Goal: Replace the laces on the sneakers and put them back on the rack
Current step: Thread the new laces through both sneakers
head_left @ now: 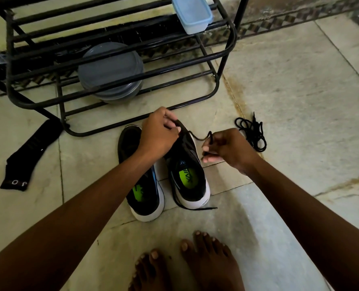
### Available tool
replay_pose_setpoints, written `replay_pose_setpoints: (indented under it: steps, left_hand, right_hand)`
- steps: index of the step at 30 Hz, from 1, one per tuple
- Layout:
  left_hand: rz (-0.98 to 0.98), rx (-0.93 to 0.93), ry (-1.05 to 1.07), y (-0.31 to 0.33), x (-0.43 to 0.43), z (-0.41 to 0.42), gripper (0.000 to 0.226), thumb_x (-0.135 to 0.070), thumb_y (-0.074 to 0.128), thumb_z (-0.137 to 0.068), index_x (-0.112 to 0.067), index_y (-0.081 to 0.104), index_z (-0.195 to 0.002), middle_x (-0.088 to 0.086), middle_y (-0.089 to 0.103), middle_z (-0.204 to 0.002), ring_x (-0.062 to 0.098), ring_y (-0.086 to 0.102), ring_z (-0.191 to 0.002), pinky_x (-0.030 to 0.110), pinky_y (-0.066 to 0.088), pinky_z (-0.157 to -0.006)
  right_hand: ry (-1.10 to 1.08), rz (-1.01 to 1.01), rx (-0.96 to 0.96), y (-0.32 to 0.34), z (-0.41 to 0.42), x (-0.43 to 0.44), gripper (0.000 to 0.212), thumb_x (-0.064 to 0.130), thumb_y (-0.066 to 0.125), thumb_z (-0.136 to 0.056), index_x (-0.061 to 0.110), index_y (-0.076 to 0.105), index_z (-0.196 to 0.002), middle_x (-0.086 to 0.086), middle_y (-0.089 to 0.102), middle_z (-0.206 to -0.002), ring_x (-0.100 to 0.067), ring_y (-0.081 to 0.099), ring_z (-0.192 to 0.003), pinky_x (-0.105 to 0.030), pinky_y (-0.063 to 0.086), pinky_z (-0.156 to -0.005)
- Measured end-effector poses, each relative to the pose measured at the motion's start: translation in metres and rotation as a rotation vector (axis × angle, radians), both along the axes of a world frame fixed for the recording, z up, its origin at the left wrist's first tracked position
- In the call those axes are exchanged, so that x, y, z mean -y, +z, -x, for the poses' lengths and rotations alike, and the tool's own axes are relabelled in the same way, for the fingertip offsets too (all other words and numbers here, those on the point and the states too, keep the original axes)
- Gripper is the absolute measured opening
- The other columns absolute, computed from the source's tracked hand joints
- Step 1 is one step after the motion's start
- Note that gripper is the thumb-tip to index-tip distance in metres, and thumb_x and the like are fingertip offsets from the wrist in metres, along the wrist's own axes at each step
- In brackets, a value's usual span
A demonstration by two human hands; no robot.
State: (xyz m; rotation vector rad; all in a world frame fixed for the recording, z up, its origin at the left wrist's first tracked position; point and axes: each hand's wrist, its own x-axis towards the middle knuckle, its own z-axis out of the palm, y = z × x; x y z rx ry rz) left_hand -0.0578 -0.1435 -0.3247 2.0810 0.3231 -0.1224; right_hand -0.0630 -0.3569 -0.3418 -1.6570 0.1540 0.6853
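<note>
Two black sneakers with white soles and green insoles stand side by side on the floor, the left sneaker [142, 185] and the right sneaker [190, 181]. My left hand [159, 131] grips the toe end of the right sneaker. My right hand [222, 148] pinches a black lace [197, 138] that runs from the shoe's front eyelets. The lace's other end [195, 207] trails on the floor by the heel. A second black lace [252, 133] lies bundled on the floor to the right.
A black metal shoe rack [122, 80] stands just beyond the sneakers, holding stacked grey round containers [111, 72] and a clear blue-lidded box [192, 14]. A black sock [29, 154] lies on the tile at left. My bare feet [185, 265] are at the bottom.
</note>
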Motion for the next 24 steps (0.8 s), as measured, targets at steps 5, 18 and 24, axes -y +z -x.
replay_pose_setpoints:
  steps: [5, 18, 24]
  left_hand:
    - [-0.139, -0.123, -0.132, -0.01, -0.004, 0.023, 0.012, -0.016, 0.081, -0.074, -0.026, 0.073, -0.072, -0.004, 0.07, -0.071, 0.007, 0.065, -0.066, 0.024, 0.055, -0.067]
    - [-0.064, -0.093, -0.033, -0.028, 0.002, 0.036, 0.026, -0.01, 0.079, -0.084, -0.031, 0.075, -0.07, -0.019, 0.069, -0.068, -0.01, 0.065, -0.066, 0.005, 0.047, -0.065]
    - [0.039, -0.078, 0.057, -0.042, 0.005, 0.041, 0.01, -0.008, 0.082, -0.083, -0.014, 0.082, -0.09, -0.012, 0.071, -0.073, -0.003, 0.064, -0.064, 0.018, 0.052, -0.07]
  right_hand:
    - [-0.097, -0.117, 0.015, 0.001, -0.005, -0.02, 0.012, -0.018, 0.071, -0.082, -0.01, 0.068, -0.09, -0.02, 0.064, -0.074, -0.033, 0.075, -0.072, -0.034, 0.064, -0.07]
    - [-0.128, -0.012, 0.103, -0.011, -0.01, -0.039, 0.016, -0.003, 0.078, -0.084, -0.005, 0.068, -0.097, -0.03, 0.071, -0.083, -0.017, 0.073, -0.066, -0.021, 0.052, -0.055]
    - [-0.081, 0.038, 0.148, -0.015, -0.014, -0.039, 0.015, -0.008, 0.077, -0.082, 0.0, 0.068, -0.091, -0.019, 0.071, -0.072, -0.02, 0.073, -0.065, -0.027, 0.057, -0.062]
